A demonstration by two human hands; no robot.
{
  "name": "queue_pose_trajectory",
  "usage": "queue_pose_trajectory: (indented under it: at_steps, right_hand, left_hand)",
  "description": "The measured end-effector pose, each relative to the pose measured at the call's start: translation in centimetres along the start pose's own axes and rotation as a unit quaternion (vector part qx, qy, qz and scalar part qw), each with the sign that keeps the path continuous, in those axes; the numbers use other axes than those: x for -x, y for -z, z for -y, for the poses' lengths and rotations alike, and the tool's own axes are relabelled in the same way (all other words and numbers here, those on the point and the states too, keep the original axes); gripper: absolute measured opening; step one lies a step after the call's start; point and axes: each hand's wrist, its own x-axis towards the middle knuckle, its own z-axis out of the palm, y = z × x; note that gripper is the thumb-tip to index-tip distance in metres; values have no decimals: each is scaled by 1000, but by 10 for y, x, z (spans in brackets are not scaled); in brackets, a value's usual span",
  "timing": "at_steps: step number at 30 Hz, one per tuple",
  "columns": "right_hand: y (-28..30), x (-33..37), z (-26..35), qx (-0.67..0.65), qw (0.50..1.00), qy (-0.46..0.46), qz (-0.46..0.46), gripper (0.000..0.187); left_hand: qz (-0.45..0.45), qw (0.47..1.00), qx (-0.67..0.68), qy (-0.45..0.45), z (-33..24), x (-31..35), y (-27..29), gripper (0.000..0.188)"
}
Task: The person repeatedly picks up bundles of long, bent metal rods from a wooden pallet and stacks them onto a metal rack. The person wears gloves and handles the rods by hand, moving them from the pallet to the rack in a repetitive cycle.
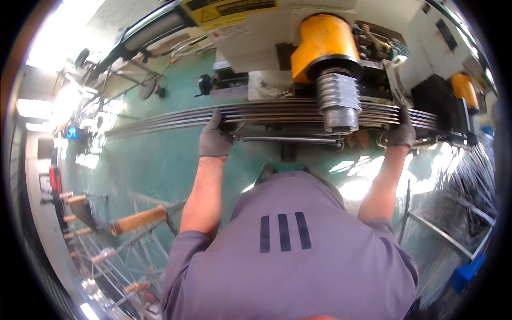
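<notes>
Several long, thin metal rods [277,113] lie side by side across the front of a machine, reaching far out to the left. My left hand [216,137], in a grey glove, is closed around the rods left of the middle. Near their right end my gloved right hand [402,132] grips the same rods. Between my hands, a ribbed grey metal cylinder [340,98] stands in front of the rods and hides part of them. It hangs below an orange machine housing [322,45]. My fingers are partly hidden behind the rods.
A dark bar [290,140] runs just below the rods. At the lower left stands a metal rack [122,250] with wooden rollers [138,220]. Many thin rods [464,186] lie bundled on a frame at the right. A blue container [466,274] is at the lower right.
</notes>
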Motion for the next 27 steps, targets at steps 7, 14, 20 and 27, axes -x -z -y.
queue_pose_trajectory:
  at_steps: [7, 14, 20, 27]
  right_hand:
    - [109, -120, 9, -43, 997, 22, 66, 43]
    - [160, -151, 56, 350, 922, 154, -55, 50]
    - [120, -17, -32, 869, 471, 134, -64, 48]
    - [184, 165, -274, 889, 372, -60, 259, 28]
  left_hand:
    - [14, 990, 129, -62, -2, -1, 41, 45]
    - [-123, 971, 156, -131, -87, -20, 150, 52]
    - [-164, 948, 178, -207, -190, -53, 246, 45]
    - [-201, 929, 142, -277, -332, -71, 384, 40]
